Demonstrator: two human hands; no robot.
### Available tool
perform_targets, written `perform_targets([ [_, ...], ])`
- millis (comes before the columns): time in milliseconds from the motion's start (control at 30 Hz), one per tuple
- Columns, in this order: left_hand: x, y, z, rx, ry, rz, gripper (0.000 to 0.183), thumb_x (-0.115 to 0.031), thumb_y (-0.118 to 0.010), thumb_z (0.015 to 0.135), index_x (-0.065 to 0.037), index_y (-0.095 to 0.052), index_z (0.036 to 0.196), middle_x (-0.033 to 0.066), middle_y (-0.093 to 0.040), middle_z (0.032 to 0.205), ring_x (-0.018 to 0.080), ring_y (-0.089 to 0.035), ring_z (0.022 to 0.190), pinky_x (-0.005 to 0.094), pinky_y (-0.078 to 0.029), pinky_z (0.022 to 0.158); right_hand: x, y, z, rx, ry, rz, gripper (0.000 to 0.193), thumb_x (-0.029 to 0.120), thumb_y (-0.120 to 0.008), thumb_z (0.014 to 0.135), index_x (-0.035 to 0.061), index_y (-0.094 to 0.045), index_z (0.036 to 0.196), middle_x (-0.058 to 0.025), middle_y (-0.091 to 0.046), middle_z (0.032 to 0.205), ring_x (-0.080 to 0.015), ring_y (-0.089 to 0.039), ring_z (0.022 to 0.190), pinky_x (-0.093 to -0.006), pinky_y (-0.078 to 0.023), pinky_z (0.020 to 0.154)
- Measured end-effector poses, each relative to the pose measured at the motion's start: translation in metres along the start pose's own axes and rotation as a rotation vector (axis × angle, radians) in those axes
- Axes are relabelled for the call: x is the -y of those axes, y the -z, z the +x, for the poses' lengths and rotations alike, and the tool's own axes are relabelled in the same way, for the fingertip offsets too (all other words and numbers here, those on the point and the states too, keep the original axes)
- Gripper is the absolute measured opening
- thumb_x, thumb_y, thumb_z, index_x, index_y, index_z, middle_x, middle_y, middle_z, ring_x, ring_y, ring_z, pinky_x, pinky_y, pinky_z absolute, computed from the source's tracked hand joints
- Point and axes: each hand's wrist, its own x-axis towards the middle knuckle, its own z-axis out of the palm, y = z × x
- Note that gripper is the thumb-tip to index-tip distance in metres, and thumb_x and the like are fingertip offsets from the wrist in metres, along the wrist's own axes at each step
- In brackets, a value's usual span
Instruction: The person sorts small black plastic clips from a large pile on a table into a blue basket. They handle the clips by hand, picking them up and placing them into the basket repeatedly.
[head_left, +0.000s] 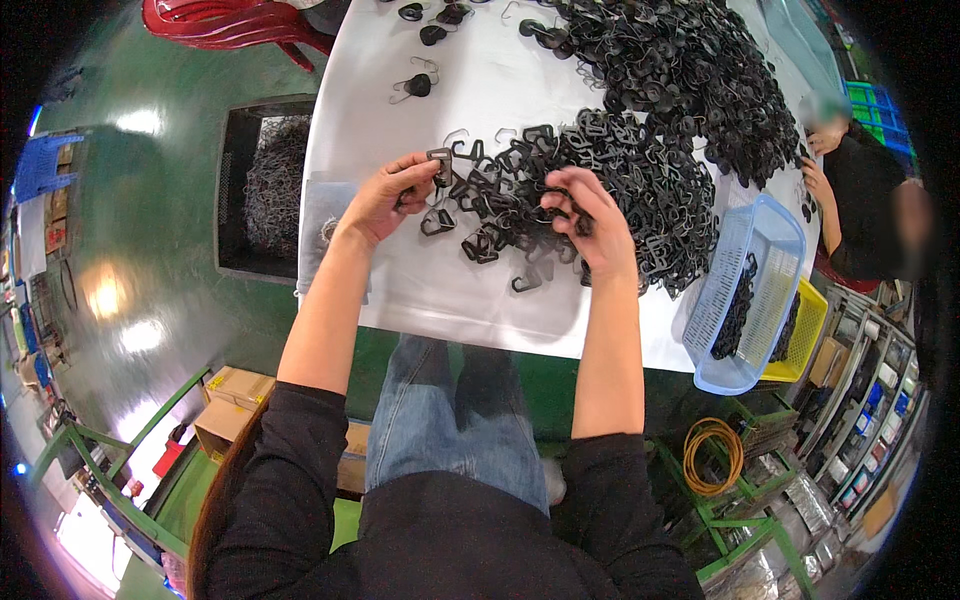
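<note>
My left hand [385,200] is closed, pinching a black plastic hook buckle [440,158] between thumb and fingertips at the left edge of a heap. That heap of similar black hooks [655,215] spreads across the white table [395,285]. Over its near middle hovers my right hand [595,225], fingers curled inward. Dark pieces show at those fingers, but whether they are gripped or lie behind in the heap is hard to make out. A few loose hooks [437,222] lie just below my left hand.
Farther back is a larger mound of round black pieces with wire loops [690,90]. A blue basket [790,225] and a yellow basket [815,320] stand at the right corner. Another person [865,190] works beyond. Left of the table sits a dark crate [235,190] of metal wires.
</note>
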Motion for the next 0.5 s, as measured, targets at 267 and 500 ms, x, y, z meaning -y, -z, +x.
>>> perform_targets([
  [267, 0.025, -0.003, 0.003, 0.059, 0.019, -0.149, 0.009, -0.017, -0.060, 0.084, -0.011, -0.055, 0.082, -0.0074, -0.042, 0.060, 0.0016, -0.032, 0.048, 0.0155, -0.023, 0.041, -0.035, -0.069, 0.102, -0.333, -0.068, -1.674, 0.047, 0.042, -0.074, 0.064, 0.0041, -0.065, 0.090, -0.0149, -0.065, 0.092, -0.0299, -0.063, 0.087, -0.0378, -0.050, 0.074],
  [500, 0.027, -0.003, -0.005, 0.152, -0.096, -0.243, 0.013, -0.022, -0.058, 0.086, -0.010, -0.056, 0.089, -0.0049, -0.046, 0.066, 0.0045, -0.035, 0.053, 0.0176, -0.027, 0.046, -0.038, -0.076, 0.114, -0.370, -0.130, -1.689, 0.037, 0.040, -0.074, 0.063, 0.0085, -0.069, 0.081, -0.0126, -0.066, 0.087, -0.0275, -0.063, 0.084, -0.0366, -0.049, 0.073],
])
